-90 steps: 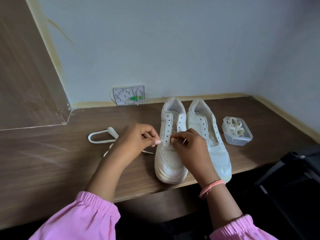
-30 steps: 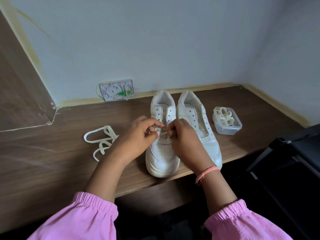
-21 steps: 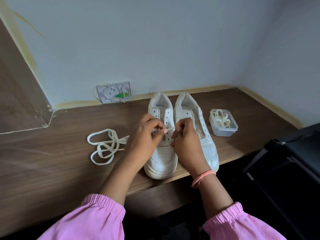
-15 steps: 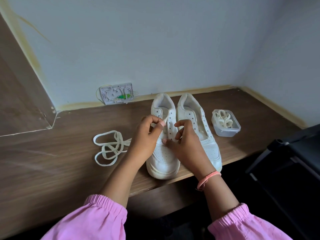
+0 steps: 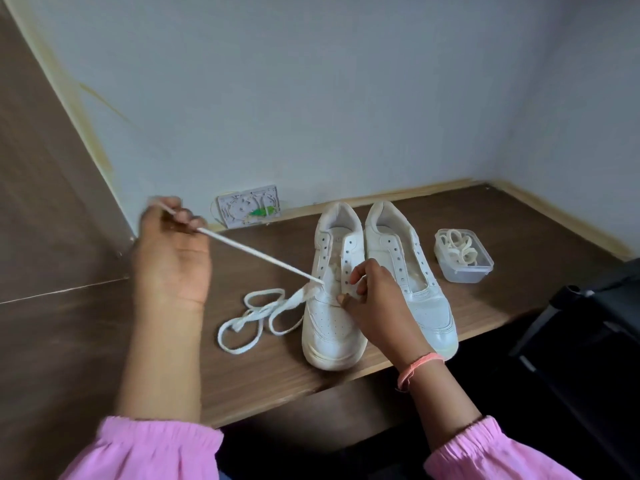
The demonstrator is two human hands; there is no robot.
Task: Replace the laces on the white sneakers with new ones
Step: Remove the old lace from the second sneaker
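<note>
On the wooden desk [image 5: 519,306] stand two white sneakers [image 5: 408,271] side by side. The right hand [image 5: 375,306] pinches the left sneaker's eyelet flap, while the left hand [image 5: 169,251], somewhat blurred, grips the white lace [image 5: 263,258] pulled taut from a low eyelet, slack looped beside the toe.

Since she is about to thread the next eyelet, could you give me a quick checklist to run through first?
1. Left hand grips the lace: ok.
2. Lace taut to the left sneaker: ok.
3. Right hand steadies that sneaker: ok.
4. Slack lace lies free of knots on the table: cannot tell.
5. Right sneaker laced: not ok.
6. Spare laces in the container: ok.
</note>
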